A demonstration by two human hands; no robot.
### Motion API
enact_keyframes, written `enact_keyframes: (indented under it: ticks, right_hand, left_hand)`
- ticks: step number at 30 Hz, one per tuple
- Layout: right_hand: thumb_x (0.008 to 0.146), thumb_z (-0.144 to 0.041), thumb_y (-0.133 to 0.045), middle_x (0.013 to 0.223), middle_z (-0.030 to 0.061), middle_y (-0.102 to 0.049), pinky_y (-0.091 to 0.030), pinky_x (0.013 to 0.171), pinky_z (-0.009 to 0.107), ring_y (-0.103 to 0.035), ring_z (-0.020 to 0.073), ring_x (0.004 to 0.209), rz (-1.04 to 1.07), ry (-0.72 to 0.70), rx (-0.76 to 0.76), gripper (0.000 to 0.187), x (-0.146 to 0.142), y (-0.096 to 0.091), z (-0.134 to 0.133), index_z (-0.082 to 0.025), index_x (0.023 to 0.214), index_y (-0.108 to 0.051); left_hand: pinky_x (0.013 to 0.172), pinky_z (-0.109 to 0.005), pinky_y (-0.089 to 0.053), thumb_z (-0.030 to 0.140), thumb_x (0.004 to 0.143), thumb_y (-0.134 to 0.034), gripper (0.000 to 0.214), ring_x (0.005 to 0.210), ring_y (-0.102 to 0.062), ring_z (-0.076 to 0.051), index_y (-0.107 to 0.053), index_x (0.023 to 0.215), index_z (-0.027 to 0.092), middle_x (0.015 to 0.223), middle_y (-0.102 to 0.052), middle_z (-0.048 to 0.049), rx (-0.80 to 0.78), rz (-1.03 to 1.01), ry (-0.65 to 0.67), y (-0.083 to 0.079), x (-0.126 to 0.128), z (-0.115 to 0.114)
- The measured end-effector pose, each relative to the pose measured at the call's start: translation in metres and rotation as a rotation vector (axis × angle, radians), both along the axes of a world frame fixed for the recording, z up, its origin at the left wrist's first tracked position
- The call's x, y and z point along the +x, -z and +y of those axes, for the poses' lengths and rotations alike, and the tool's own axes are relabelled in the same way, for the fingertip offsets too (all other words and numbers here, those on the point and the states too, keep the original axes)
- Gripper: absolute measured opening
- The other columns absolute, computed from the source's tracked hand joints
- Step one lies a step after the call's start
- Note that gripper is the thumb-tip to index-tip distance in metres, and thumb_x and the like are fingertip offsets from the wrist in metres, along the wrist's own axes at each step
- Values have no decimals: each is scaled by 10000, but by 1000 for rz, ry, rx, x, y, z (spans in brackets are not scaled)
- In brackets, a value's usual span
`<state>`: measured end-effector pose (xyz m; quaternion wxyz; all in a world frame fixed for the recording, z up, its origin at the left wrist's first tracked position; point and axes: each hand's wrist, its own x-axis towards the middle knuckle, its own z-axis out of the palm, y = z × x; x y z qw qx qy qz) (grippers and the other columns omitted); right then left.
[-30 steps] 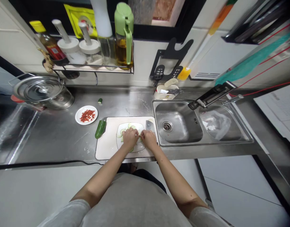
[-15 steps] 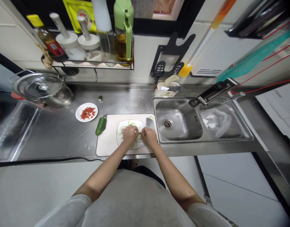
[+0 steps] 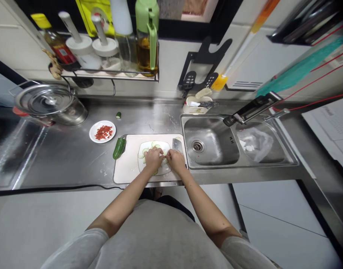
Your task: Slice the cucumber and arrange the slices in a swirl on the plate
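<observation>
Over a white squarish plate (image 3: 142, 170), my left hand (image 3: 153, 158) and my right hand (image 3: 176, 160) meet with their fingertips pinched close together. What they pinch is too small to make out. Thin pale-green cucumber slices (image 3: 156, 144) lie around the plate, partly covered by my hands. The plate rests on a light cutting board (image 3: 126, 168). A knife blade (image 3: 177, 145) lies on the board beyond my right hand. A cut length of cucumber (image 3: 119, 148) sits at the board's left edge, and a small cucumber end (image 3: 118, 115) lies farther back.
A white plate of small red pieces (image 3: 102, 132) stands left of the board. A lidded steel pot (image 3: 56, 104) is at the far left. To the right is a double sink (image 3: 212, 144) with a faucet (image 3: 252, 108). Bottles and jars fill a wall rack (image 3: 109, 76).
My hands stay pinched over the plate, with only slight finger movement. The view has shifted a little; the plate, cucumber and knife lie as before.
</observation>
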<state>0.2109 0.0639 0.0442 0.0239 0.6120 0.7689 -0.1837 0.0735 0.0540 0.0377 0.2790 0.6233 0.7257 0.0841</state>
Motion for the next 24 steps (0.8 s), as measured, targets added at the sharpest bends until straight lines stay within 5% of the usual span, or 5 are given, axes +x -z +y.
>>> enact_keyframes:
  ticks: [9,24]
  right_hand:
    - [884,-259,-499,795,43,-647,-320,702,263,-530,181,784,148,67,98,138,12,-2,0,-191,897,-618]
    - [848,-514,-412,587,14,-549,-362,600,286,-526,193,613,423,77,154,408,16,-9,-1,-187,897,-652]
  left_hand:
    - [852,-371,-336,326,832,-601,140,970,-555,-230,-651,938,250,966,-642,-37,54,-83,-53,-4,-18,-8]
    - [829,-319,-366,347,822,-610,177,914,-601,-189,-680,950,246,904,-673,-23,229,-9,-459,-18,-156,-27]
